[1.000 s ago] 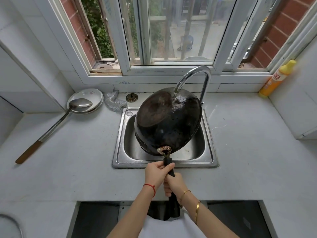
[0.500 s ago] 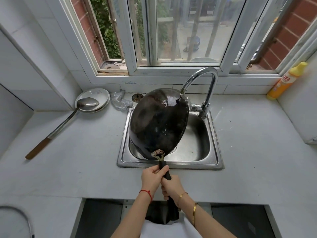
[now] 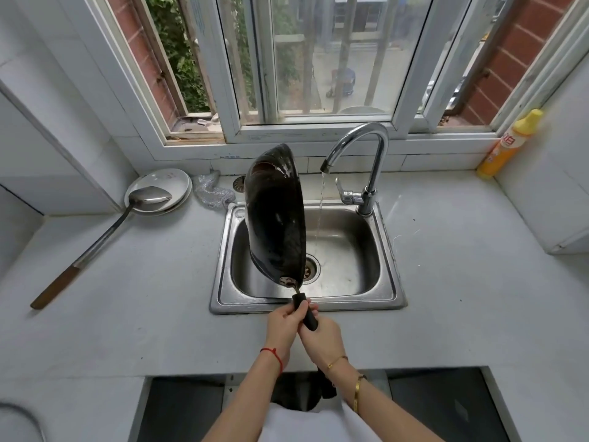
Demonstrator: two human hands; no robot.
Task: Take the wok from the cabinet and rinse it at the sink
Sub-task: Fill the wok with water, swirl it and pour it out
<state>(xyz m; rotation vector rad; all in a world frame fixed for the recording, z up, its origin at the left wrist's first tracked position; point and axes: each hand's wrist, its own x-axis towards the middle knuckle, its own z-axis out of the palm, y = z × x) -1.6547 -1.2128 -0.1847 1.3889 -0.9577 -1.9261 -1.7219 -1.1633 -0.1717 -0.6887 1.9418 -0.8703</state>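
From the head camera we look down on a steel sink (image 3: 393, 247) sunk into a pale desk (image 3: 462, 282), its raised rim framing the basin on all four sides. The desk lies bare to the right of the sink as far as a yellow bottle (image 3: 506, 145) in the back corner by the wall. To the left there is open surface too, bounded by a long ladle (image 3: 95, 244) whose bowl rests on white plates (image 3: 172, 183), and a scouring pad (image 3: 212, 193) just beside the sink's back left corner. The window ledge closes off the back.

The wok (image 3: 275, 218) stands tilted on edge over the left half of the basin, its top rising above the sink's back rim. The tap (image 3: 366, 161) arches at the right, and its stream falls into the basin just right of the wok, apart from it.

Both forearms reach forward from the bottom edge and meet at the sink's front rim. Our left hand (image 3: 283, 323) wraps the wok's black handle (image 3: 307, 315) nearer the pan; our right hand (image 3: 325, 341) grips it just behind, fingers curled round.
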